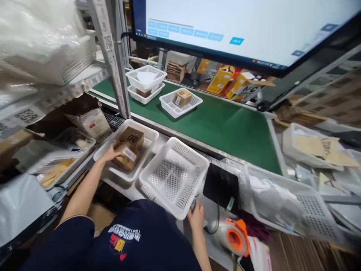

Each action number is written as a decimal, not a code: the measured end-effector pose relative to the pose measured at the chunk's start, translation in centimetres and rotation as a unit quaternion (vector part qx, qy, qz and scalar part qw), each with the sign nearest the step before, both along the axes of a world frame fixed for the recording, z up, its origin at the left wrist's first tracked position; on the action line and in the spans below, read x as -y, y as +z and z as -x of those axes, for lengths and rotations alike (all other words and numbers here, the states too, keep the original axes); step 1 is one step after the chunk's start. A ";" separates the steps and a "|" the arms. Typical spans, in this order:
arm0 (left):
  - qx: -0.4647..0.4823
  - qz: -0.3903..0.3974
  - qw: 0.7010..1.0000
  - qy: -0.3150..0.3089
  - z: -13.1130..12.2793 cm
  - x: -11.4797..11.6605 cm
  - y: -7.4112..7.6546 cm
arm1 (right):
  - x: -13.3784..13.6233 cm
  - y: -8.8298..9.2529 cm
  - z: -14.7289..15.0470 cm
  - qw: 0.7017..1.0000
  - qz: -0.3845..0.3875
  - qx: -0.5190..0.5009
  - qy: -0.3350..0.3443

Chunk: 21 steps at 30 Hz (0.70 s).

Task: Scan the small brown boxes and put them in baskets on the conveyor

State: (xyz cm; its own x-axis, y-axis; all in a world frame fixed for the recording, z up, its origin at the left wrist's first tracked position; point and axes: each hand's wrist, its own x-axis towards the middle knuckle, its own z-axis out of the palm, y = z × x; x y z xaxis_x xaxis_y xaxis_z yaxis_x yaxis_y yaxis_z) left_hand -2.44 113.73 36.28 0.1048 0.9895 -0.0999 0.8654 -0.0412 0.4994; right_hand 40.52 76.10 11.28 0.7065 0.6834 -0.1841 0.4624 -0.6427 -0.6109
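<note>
Left: left hand (110, 154) on left side of labelled carton (124, 162); firm clamp cannot be told. Carton sits in left basket (153, 137), just beside second carton (132, 136). Centre: middle basket (204, 161). Right: right hand (197, 216) near basket's corner, at small dark object (193, 205); finger closure unclear. Apparent step: carton handling. Next move likely calls for secure left grip.

A monitor (239, 28) hangs above a green belt (228, 126), with yellow boxes (220, 79) beyond it. A keyboard (113, 120) lies beside a carton (96, 125); a tape dispenser (243, 240) sits lower right.
</note>
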 end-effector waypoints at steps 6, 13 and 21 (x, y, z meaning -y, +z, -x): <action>-0.008 -0.108 0.990 0.094 3.4 1.5 3.3 | 1.2 0.3 1.1 0.999 0.003 -0.024 -0.024; -0.054 -0.054 0.997 0.006 -7.8 3.1 0.4 | 1.3 0.7 1.2 0.999 0.013 -0.021 -0.031; -0.019 -0.015 1.000 -0.015 -10.6 -5.4 2.8 | 2.7 0.8 0.8 0.999 -0.012 -0.029 -0.033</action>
